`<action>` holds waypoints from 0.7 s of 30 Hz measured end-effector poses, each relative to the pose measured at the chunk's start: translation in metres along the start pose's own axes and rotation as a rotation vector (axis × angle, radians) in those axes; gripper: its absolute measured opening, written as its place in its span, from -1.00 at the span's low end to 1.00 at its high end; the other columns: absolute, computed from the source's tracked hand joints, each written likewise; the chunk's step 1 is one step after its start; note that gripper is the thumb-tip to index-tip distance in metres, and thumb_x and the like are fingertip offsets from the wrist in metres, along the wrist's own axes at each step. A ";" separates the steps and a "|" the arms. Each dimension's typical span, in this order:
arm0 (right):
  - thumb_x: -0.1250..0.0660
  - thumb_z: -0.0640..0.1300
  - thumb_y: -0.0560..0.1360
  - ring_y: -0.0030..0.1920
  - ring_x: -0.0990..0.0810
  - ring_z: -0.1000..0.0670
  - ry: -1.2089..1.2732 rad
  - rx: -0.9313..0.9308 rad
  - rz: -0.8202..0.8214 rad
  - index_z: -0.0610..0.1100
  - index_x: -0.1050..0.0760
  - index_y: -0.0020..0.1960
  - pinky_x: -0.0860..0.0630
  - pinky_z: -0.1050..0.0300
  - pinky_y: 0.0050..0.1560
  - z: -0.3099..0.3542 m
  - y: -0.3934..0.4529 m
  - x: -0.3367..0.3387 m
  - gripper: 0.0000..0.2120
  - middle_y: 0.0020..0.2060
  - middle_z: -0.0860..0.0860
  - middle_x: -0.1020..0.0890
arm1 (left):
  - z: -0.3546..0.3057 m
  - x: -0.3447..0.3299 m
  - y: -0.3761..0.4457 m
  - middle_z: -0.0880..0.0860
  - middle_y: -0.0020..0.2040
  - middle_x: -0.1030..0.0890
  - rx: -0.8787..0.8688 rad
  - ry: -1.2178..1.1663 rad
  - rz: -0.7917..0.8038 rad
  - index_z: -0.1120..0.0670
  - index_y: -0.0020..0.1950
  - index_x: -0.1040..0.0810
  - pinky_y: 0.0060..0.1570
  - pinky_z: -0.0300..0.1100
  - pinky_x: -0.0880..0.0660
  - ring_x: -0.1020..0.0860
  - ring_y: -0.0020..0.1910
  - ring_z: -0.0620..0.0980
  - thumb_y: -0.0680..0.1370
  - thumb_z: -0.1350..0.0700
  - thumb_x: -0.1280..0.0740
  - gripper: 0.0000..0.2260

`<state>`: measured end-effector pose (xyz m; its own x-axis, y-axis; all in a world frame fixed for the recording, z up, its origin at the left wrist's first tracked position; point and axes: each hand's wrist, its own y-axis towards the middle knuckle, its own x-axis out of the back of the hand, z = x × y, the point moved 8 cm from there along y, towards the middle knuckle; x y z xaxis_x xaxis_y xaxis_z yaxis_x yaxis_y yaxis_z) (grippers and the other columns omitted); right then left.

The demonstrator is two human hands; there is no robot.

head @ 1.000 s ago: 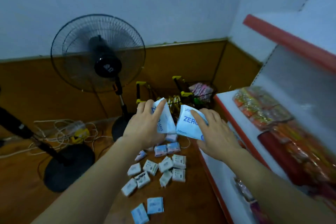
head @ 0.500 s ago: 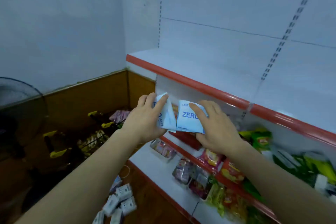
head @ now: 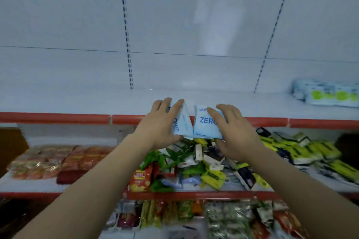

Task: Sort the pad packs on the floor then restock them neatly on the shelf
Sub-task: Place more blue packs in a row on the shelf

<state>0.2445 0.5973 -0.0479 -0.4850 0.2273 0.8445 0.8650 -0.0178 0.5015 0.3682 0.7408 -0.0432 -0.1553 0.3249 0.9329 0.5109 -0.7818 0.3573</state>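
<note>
Two light blue pad packs are held up side by side, in front of the red edge of the top shelf (head: pixel 58 118). The left pack (head: pixel 181 122) is pinched by the left hand (head: pixel 159 128). The right pack (head: pixel 205 124), marked "ZERO", is gripped by the right hand (head: pixel 235 132). Snack bags (head: pixel 139 178) are piled on the shelf below.
</note>
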 end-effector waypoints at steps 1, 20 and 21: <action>-0.41 -0.06 0.36 0.33 -0.37 -0.30 -0.013 -0.029 -0.003 -0.16 -0.25 0.52 -0.57 -0.20 0.06 -0.026 -0.015 0.005 -0.22 0.36 -0.24 -0.38 | -0.026 -0.005 0.016 0.08 0.57 -0.04 -0.029 -0.010 -0.002 -0.05 0.62 0.15 0.41 0.10 -0.34 0.00 0.51 0.11 0.44 -0.23 -0.41 -0.04; -0.31 -0.03 0.36 0.39 -0.30 -0.25 -0.191 -0.455 0.124 -0.10 -0.21 0.51 -0.49 -0.23 0.21 -0.398 -0.194 0.032 -0.26 0.39 -0.17 -0.34 | -0.402 -0.108 0.257 0.08 0.59 -0.02 -0.425 -0.137 0.021 -0.05 0.63 0.13 0.36 0.04 -0.39 0.02 0.53 0.10 0.47 -0.23 -0.37 -0.08; -0.31 -0.03 0.36 0.39 -0.30 -0.24 -0.198 -0.467 0.129 -0.10 -0.21 0.50 -0.49 -0.23 0.20 -0.414 -0.194 0.030 -0.26 0.39 -0.17 -0.34 | -0.412 -0.116 0.272 0.08 0.59 -0.03 -0.435 -0.138 0.016 -0.06 0.63 0.13 0.37 0.05 -0.38 0.02 0.53 0.10 0.47 -0.25 -0.36 -0.08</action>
<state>0.0084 0.2042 -0.0423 -0.3059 0.3733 0.8758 0.7443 -0.4798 0.4645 0.1771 0.2711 -0.0354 -0.0207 0.3554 0.9345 0.1051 -0.9287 0.3556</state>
